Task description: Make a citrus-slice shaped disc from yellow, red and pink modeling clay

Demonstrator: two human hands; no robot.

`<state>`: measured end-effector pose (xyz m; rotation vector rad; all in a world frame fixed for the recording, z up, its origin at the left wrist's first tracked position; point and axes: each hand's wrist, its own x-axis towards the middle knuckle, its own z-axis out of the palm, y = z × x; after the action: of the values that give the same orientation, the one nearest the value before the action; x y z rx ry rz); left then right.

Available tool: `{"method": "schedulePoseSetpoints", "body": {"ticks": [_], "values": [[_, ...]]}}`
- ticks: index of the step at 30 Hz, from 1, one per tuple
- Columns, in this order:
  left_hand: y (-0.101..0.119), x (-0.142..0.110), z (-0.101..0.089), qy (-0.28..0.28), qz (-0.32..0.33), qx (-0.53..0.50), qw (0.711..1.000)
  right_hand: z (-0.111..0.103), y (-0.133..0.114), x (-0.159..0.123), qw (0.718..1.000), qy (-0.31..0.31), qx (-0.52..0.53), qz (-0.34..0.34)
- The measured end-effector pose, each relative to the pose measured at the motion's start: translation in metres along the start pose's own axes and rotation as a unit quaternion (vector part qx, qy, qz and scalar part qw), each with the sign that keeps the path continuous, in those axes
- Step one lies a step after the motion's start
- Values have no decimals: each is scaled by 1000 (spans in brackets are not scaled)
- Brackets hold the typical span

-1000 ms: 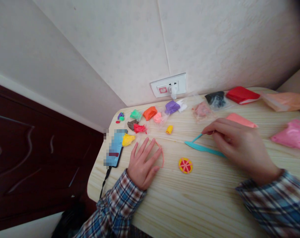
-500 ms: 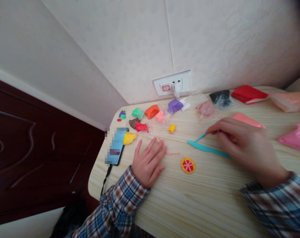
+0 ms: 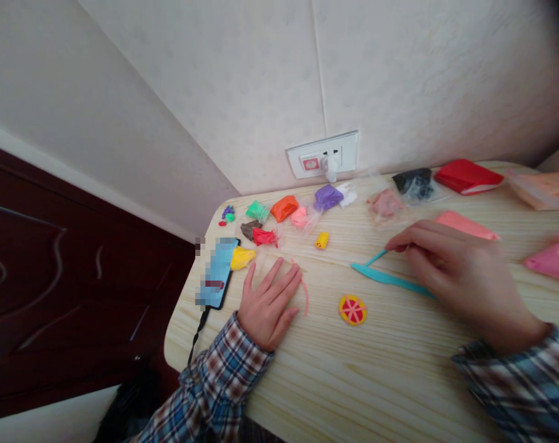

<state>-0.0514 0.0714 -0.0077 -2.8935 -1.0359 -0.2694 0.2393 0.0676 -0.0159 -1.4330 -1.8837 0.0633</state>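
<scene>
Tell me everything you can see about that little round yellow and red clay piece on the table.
The round clay disc is small and flat, yellow around the rim with a red face crossed by thin yellow lines, like a sliced fruit. It looks like soft modelling clay. It lies flat on the pale wooden table, between the left hand and the right hand, touched by neither.

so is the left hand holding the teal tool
No, the left hand lies flat on the table beside a pink clay strand, while the right hand grips the teal tool.
</scene>
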Motion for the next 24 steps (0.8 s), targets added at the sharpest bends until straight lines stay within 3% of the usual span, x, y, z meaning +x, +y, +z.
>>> {"method": "schedulePoseSetpoints", "body": {"ticks": [24], "values": [[0, 4, 1, -12, 5, -5, 1000, 1, 1, 0, 1000, -7, -1, -7]]}}
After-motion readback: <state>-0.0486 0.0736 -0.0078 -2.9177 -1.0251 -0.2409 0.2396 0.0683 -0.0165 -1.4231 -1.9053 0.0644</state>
